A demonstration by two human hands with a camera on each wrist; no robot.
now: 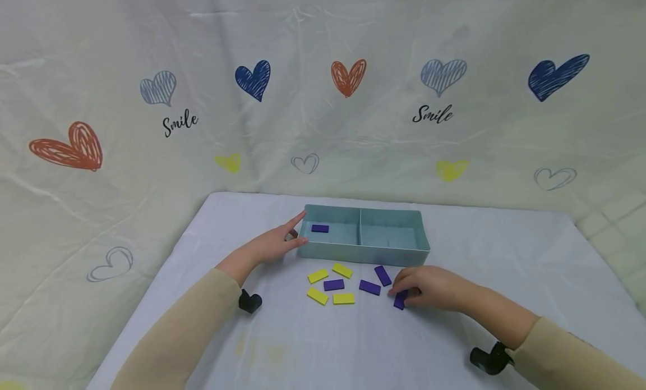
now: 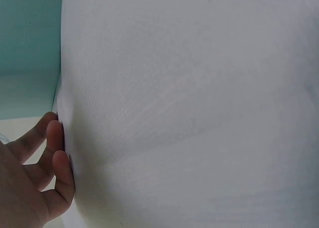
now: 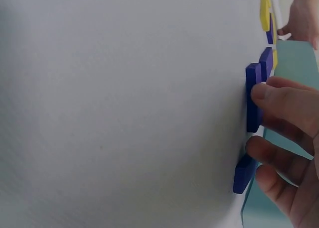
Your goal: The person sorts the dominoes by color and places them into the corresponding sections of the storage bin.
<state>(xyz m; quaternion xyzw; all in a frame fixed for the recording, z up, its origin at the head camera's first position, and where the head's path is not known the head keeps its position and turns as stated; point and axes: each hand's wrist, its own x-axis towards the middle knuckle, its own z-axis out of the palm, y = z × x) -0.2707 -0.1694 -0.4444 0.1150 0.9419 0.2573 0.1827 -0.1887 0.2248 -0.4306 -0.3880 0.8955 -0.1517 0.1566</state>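
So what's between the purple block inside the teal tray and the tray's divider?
Nothing but bare compartment floor lies between the purple block and the divider of the teal tray; the head view shows it.

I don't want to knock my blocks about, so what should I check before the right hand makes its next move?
1. A hand on the box: ok, the left hand touches its left end.
2. Purple block gripped: ok, the right hand has its fingers on it.
3. That block lifted off the table: cannot tell.
4. Other purple blocks well away from those fingers: not ok, another purple block is right beside them.
5. Room in the left compartment: ok, just one small purple piece lies there.
6. Yellow blocks away from the right hand: ok, all four lie off to its left.
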